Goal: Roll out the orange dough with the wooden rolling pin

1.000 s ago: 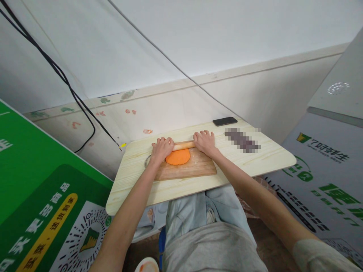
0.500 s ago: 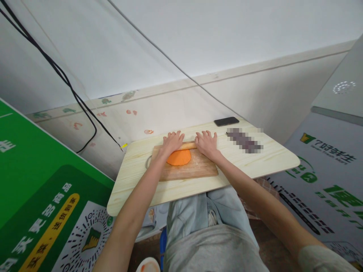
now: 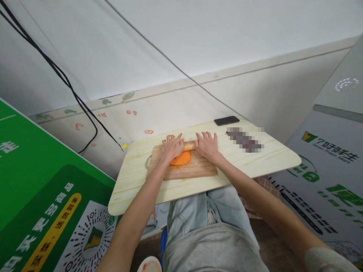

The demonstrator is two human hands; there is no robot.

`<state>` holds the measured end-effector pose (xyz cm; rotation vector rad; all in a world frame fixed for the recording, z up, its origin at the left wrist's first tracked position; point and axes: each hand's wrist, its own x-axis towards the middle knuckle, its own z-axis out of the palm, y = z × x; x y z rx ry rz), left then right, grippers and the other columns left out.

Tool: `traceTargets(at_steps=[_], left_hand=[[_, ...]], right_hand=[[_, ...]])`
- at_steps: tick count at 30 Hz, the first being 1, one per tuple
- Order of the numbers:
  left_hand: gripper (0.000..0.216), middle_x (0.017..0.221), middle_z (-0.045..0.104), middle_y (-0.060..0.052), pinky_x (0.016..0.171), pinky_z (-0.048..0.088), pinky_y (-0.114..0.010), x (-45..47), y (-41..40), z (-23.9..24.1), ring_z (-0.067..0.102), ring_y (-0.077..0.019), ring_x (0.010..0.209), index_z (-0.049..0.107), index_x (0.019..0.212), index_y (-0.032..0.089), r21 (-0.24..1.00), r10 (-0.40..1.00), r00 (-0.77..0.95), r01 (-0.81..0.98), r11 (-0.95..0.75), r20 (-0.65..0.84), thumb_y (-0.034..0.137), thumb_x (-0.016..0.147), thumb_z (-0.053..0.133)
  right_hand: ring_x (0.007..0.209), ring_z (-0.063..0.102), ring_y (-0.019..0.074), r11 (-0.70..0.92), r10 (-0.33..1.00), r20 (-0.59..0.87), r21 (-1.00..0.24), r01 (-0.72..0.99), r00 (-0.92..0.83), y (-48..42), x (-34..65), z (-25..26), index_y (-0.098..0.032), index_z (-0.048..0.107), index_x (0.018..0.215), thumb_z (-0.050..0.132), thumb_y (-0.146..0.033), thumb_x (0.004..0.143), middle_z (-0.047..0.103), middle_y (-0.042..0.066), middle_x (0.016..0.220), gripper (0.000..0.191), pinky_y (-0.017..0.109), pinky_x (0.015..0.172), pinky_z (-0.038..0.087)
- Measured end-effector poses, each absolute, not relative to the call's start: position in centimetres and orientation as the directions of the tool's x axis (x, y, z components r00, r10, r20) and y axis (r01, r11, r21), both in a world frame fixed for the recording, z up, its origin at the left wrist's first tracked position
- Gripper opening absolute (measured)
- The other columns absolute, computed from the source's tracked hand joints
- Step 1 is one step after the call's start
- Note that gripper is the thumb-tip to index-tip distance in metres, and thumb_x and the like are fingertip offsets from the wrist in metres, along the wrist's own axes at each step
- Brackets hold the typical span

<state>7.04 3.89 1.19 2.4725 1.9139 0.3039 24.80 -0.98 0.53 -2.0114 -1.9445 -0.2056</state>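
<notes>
A wooden rolling pin [image 3: 189, 146] lies across the far part of a wooden cutting board [image 3: 195, 172]. My left hand [image 3: 172, 148] is closed over its left end, fingers curving over the far side. On the right end my right hand [image 3: 207, 146] is closed in the same way, palm down. Between my hands the middle of the pin shows. Just on the near side of it lies a flat, rounded sheet of orange dough [image 3: 182, 159], its left part hidden by my left hand and wrist.
The board rests on a pale wooden table [image 3: 241, 162] against the wall. A black phone [image 3: 227, 121] lies at the back right, with a blurred dark item [image 3: 244, 139] nearer. A green panel [image 3: 56, 162] stands on the left, a white cabinet [image 3: 326, 170] on the right.
My left hand has shifted slightly nearer and now covers more of the dough's left side. The rolling pin and my right hand have hardly moved.
</notes>
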Motion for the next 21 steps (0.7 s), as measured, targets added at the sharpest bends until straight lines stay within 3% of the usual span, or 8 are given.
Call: traceTargets(at_steps=[3,8,14,21], left_hand=[[0.058,0.153,0.064,-0.018,0.120,0.039,-0.063,7.0,3.4,0.8,0.050,-0.0387,0.147,0.054,0.163,0.030,0.097,0.954,0.227,0.964,-0.249,0.193,0.042,0.113,0.028],[0.055,0.152,0.065,-0.019,0.118,0.041,-0.066,7.4,5.5,1.3,0.054,-0.0398,0.143,0.061,0.152,0.026,0.136,0.970,0.212,0.964,-0.228,0.123,0.045,0.111,0.030],[0.056,0.156,0.062,-0.021,0.120,0.041,-0.069,8.1,8.7,1.7,0.051,-0.0417,0.148,0.059,0.150,0.021,0.163,0.981,0.167,0.970,-0.182,0.103,0.047,0.107,0.034],[0.053,0.154,0.063,-0.022,0.118,0.041,-0.069,7.6,6.0,1.6,0.053,-0.0417,0.145,0.062,0.147,0.022,0.131,0.966,0.222,0.962,-0.240,0.135,0.047,0.108,0.037]], right_hand=[[0.135,0.055,0.0380,-0.004,0.942,0.333,-0.142,0.990,0.052,-1.6,24.8,0.5,-0.018,0.071,0.136,0.037,-0.031,0.110,0.072,0.021,0.138,0.045,0.060,0.120,0.029],[0.139,0.053,0.0381,-0.016,0.943,0.327,-0.160,0.987,0.068,-0.2,24.9,1.0,-0.017,0.071,0.138,0.039,-0.031,0.110,0.071,0.021,0.141,0.045,0.061,0.120,0.030],[0.138,0.056,0.0370,-0.035,0.958,0.276,-0.157,0.987,0.078,2.3,25.3,1.6,-0.017,0.069,0.139,0.041,-0.034,0.110,0.070,0.021,0.143,0.044,0.059,0.119,0.033],[0.141,0.053,0.0376,0.000,0.967,0.253,-0.117,0.993,0.030,0.5,25.0,1.7,-0.017,0.065,0.145,0.038,-0.034,0.111,0.067,0.021,0.147,0.047,0.059,0.117,0.035]])
